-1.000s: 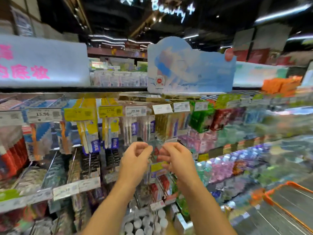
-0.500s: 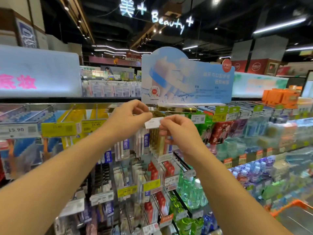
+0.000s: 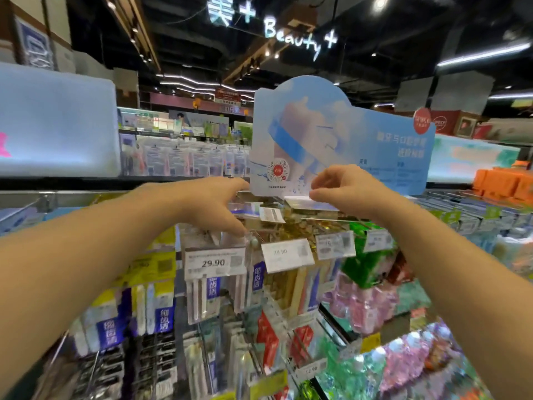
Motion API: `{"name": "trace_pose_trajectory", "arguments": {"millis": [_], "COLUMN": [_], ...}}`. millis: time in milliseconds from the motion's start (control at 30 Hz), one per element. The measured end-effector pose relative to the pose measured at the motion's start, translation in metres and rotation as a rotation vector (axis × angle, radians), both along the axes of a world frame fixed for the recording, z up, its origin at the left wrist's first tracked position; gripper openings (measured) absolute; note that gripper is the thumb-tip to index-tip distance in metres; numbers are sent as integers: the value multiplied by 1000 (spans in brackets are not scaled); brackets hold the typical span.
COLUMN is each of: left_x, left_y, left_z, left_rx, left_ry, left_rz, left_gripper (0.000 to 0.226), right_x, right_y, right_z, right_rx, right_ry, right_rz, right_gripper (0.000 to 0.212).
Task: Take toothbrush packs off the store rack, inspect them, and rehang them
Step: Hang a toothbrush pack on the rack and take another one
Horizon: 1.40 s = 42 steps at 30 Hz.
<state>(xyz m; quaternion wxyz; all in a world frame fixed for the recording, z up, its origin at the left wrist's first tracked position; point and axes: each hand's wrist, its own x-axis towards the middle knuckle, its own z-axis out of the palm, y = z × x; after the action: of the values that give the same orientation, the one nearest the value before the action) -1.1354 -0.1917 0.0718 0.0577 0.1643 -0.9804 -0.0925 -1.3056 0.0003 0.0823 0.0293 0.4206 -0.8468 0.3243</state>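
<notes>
Both hands have risen from the price-tag row to the rack's top rail since half a second ago, and the head has tipped upward.

Clear toothbrush pack (image 3: 215, 287) hangs centre-frame behind the 29.90 tag (image 3: 215, 262); judged light, stiff blister plastic, slippery, best pinched at its card header by the hook. Left hand (image 3: 213, 206) reaches with fingers spread downward, thumb tip near the pack's top, whether gripping I cannot tell. Right hand (image 3: 343, 192) pinches a pale strip (image 3: 302, 202) below the blue display sign (image 3: 340, 137).
</notes>
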Motion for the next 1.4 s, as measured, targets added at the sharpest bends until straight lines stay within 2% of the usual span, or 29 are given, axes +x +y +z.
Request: {"name": "trace_pose_trajectory", "arguments": {"millis": [167, 333, 633, 833, 1000, 1100, 1133, 1267, 1400], "left_x": [-28, -43, -45, -37, -27, -21, -19, -5, 6], "left_y": [-32, -39, -38, -32, -28, -24, -22, -8, 0], "left_z": [-7, 1, 2, 14, 29, 31, 32, 33, 30], "left_rx": [15, -52, 0, 102, 369, 609, 711, 1083, 1304], "left_ry": [-141, -274, -246, -86, 167, 352, 406, 570, 723], "left_rz": [-18, -44, -13, 63, 124, 156, 170, 124, 13], "left_gripper": [105, 79, 72, 65, 59, 28, 24, 29, 39], "right_x": [-45, -70, -75, -75, -59, -37, -28, 7, 39], "right_y": [-16, -24, -24, -17, -18, -25, -29, -51, -77], "right_z": [-4, -17, -19, -5, 14, 23, 24, 23, 13], "right_rx": [396, 560, 499, 292, 22, -150, -199, -329, -428], "right_ry": [127, 88, 173, 220, 121, -56, -121, -292, -440], "right_rz": [-48, -93, -68, -60, -1, 126, 173, 308, 406], "right_gripper": [59, 81, 71, 70, 66, 52, 44, 21, 18]}}
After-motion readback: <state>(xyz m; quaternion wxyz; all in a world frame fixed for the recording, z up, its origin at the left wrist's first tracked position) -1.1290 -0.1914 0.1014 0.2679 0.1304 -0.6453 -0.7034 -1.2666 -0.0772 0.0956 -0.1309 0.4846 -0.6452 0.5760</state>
